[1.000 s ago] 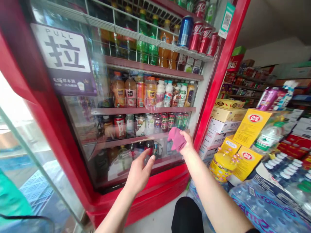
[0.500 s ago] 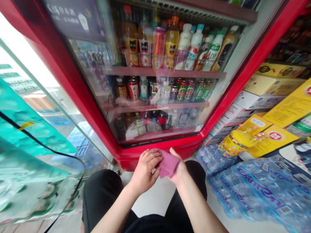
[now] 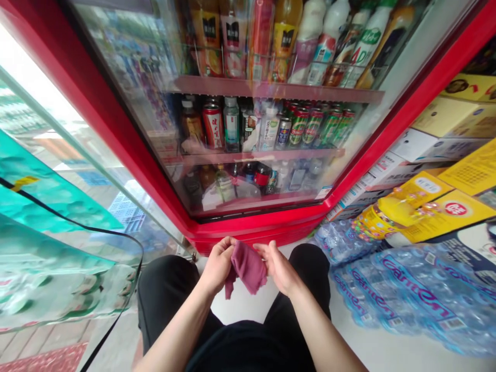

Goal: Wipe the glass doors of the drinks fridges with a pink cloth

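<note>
Through the head camera I am seeing my left hand [image 3: 217, 266] pinching the purple cloth [image 3: 250, 266] between thumb and closed fingers [image 3: 229, 242]. The cloth is hanging between both hands, above the pale floor [image 3: 242, 315], before the red drinks cooler [image 3: 256, 226]. My right hand [image 3: 282, 271] is holding partly open at the cloth's right edge; whether it is touching, I cannot tell.

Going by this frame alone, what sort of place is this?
Probably a small shop or convenience store: a red-framed, glass-fronted drinks cooler holding labelled bottles and printed cans, blue plastic-wrapped packs of bottled water, and stacked white and yellow cardboard cartons.
</note>
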### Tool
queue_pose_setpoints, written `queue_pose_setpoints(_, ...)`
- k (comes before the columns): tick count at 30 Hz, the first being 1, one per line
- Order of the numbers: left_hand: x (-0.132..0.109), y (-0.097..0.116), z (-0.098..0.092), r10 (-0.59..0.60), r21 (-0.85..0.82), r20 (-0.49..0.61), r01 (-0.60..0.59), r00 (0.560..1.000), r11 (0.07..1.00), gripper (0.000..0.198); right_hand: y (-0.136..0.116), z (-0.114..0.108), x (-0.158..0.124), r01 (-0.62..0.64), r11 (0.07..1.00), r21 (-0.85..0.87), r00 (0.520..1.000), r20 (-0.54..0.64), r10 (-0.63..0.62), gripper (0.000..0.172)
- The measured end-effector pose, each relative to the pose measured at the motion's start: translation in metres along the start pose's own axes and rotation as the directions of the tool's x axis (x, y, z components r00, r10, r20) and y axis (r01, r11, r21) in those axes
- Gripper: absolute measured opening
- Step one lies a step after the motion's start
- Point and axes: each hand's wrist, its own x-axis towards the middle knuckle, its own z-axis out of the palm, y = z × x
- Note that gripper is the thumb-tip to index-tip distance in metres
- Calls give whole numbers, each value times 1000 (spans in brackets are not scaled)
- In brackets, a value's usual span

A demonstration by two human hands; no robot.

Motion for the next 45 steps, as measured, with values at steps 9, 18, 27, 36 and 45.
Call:
queue_pose_setpoints(9, 8, 4, 4, 37, 63, -229, -23, 973, 998, 26, -1, 39, -26, 213, 725, -655, 946, -47, -320, 46)
queue_pose_setpoints(18, 17, -8, -5, -9, -18, -262, 5, 965, 1000, 38, 8, 37, -20, 336, 617, -712, 889, 22, -458, 56)
queue_pose_setpoints(27, 19, -15, -3, -21, -48, -284, 7, 959, 999, 37, 12, 41, -18, 439, 456, -774, 841, 176, -511, 67)
queue_pose_setpoints(36, 13, -19, -11, 123, 69, -148, -114, 981, 991, 24, -3, 30, -13, 233, 784, -575, 939, -75, -335, 32)
queue_pose_setpoints(45, 1, -15, -19, 76, 108, 222, -102, 972, 989, 55, -18, 15, 8, 138, 973, -184, 989, -19, -144, 26)
